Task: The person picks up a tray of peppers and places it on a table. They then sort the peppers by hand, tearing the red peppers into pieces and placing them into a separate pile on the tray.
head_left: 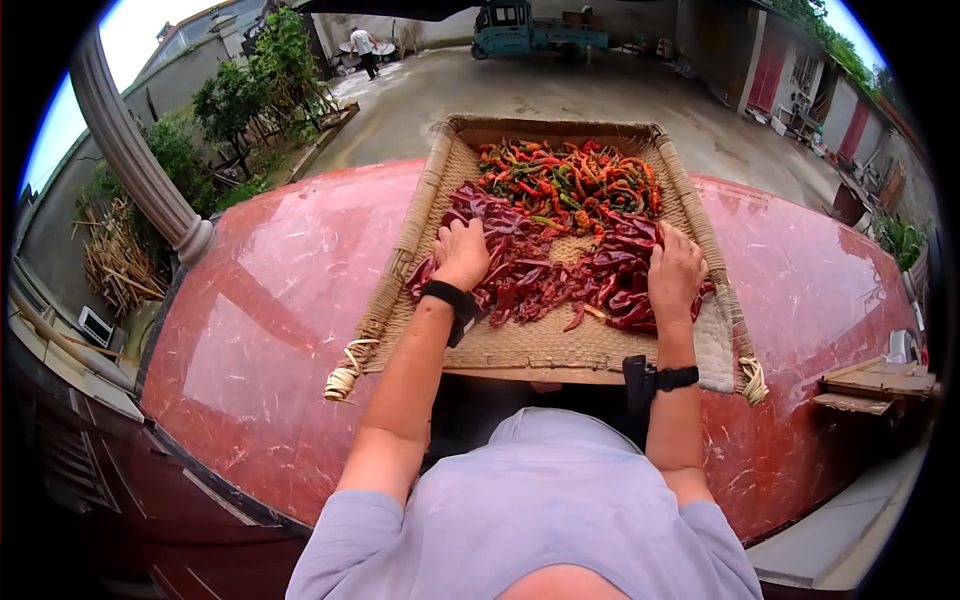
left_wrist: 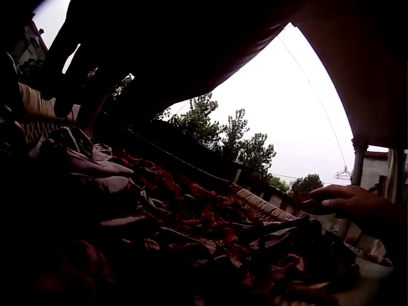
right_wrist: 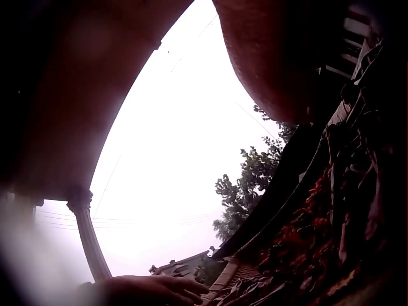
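A shallow woven basket (head_left: 480, 352) with a raised rim lies in front of the person. Dark red, wrinkled dried chilies (head_left: 515, 262) cover its nearer half, and thinner red, orange and green chilies (head_left: 570, 180) lie heaped toward the far end. The left hand (head_left: 462, 255) rests on the dark chilies at the left, its fingers spread in the left wrist view. On the opposite side, the right hand (head_left: 677, 270) touches the dark chilies beside the right rim, fingers extended forward. Between the hands are smaller broken red pieces (head_left: 535, 290). Shadow darkens the chilies in both wrist views.
Under the basket is a glossy red marbled table (head_left: 270, 300). A fluted column (head_left: 140, 150) stands at its left, with plants behind. Wooden boards (head_left: 875, 380) lie at the right edge. Across the yard are a teal three-wheeled truck (head_left: 535, 32) and another person (head_left: 364, 48).
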Demonstrator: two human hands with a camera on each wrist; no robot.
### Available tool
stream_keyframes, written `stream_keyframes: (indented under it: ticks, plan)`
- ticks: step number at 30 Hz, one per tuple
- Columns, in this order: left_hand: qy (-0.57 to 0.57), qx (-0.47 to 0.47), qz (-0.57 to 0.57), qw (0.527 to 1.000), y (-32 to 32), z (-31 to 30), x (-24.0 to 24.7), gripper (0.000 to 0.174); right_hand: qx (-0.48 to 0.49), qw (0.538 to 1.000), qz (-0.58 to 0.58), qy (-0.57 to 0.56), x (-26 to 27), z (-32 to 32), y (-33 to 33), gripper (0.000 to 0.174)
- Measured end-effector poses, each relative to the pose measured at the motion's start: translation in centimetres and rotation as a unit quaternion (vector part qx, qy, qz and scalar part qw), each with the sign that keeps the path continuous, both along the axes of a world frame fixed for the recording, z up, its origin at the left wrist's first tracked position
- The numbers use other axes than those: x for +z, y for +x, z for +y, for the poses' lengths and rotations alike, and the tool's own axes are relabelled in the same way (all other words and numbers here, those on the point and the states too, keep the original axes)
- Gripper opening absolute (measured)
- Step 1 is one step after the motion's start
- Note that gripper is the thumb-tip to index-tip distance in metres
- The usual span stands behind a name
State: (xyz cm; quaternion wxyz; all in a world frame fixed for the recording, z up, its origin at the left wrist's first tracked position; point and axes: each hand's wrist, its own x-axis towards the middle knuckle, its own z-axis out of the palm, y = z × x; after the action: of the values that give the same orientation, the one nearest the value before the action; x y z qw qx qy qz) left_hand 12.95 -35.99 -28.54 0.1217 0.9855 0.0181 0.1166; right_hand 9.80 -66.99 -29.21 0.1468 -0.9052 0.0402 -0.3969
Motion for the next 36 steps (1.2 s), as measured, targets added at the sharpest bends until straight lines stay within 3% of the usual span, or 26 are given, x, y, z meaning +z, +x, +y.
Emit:
stream_keyframes:
  ticks: [2,3,7,10,11,14,16,17,19,20,22,23,24,25,28,30,31,34,36]
  plan:
    - [0.028,0.011,0.058,0.998,1.1,0.7,-0.9,0.028,-0.052,0.973,0.221,0.024,-2.0,-1.4,0.6,0.039]
    - [0.040,0.017,0.089,0.995,1.5,0.9,-1.4,0.027,-0.059,0.969,0.239,0.014,-2.2,-1.5,0.4,0.045]
    - [0.068,0.003,-0.053,0.996,1.4,1.3,-2.5,0.021,-0.055,0.990,0.123,0.035,-1.8,-0.9,-0.5,0.041]
    - [0.002,-0.039,-0.097,0.995,0.7,1.1,-0.8,0.022,0.029,0.994,0.041,0.102,0.1,0.6,-1.0,0.037]
    - [-0.044,-0.071,-0.114,0.990,-0.2,0.4,-0.1,0.021,0.099,0.989,-0.015,0.111,-0.3,1.1,-0.6,0.034]
    - [-0.122,-0.196,-0.073,0.970,-3.6,-2.9,3.6,0.028,0.295,0.900,0.083,0.309,1.5,5.1,-2.3,0.047]
    - [-0.196,-0.276,-0.038,0.940,-4.2,-4.8,4.0,0.031,0.361,0.842,0.127,0.381,1.2,6.6,-2.5,0.055]
    - [-0.240,-0.308,-0.032,0.920,-4.2,-5.4,3.9,0.032,0.403,0.785,0.147,0.446,0.8,7.1,-2.4,0.049]
    - [-0.329,-0.338,0.010,0.882,-4.2,-6.3,4.2,0.033,0.411,0.745,0.176,0.496,0.3,6.5,-1.9,0.041]
    - [-0.322,-0.319,0.020,0.891,-4.0,-6.2,4.3,0.033,0.413,0.723,0.190,0.519,0.0,5.9,-1.6,0.037]
    - [-0.306,-0.282,0.040,0.908,-3.0,-5.5,5.1,0.033,0.364,0.768,0.103,0.516,0.1,5.0,-1.0,0.024]
    - [-0.229,-0.249,-0.038,0.940,0.0,-3.6,3.8,0.034,0.269,0.846,0.041,0.458,1.1,3.1,-0.7,0.022]
    - [-0.189,-0.210,-0.050,0.958,1.5,-2.5,3.9,0.038,0.221,0.891,-0.024,0.397,1.9,2.7,-0.9,0.019]
    - [-0.151,-0.176,-0.072,0.970,2.7,-1.6,4.0,0.041,0.160,0.954,-0.128,0.220,1.3,1.3,0.2,0.020]
    - [-0.046,-0.087,0.025,0.995,6.7,0.6,4.0,0.045,0.088,0.987,-0.100,0.087,0.5,-1.3,0.8,0.023]
    - [0.035,-0.051,0.071,0.996,7.6,0.6,4.1,0.053,0.051,0.993,0.016,0.108,-1.0,-2.0,0.4,0.026]
    - [0.061,-0.072,0.085,0.992,8.2,0.8,3.8,0.057,0.032,0.990,0.072,0.117,-1.4,-2.3,0.2,0.027]
    - [0.143,-0.128,0.133,0.972,10.1,0.8,2.7,0.070,-0.009,0.998,0.012,0.067,-1.7,-1.7,-0.9,0.031]
    - [0.205,-0.152,0.170,0.952,11.2,0.3,2.5,0.080,0.009,0.994,0.035,0.108,-1.3,-1.6,-1.2,0.029]
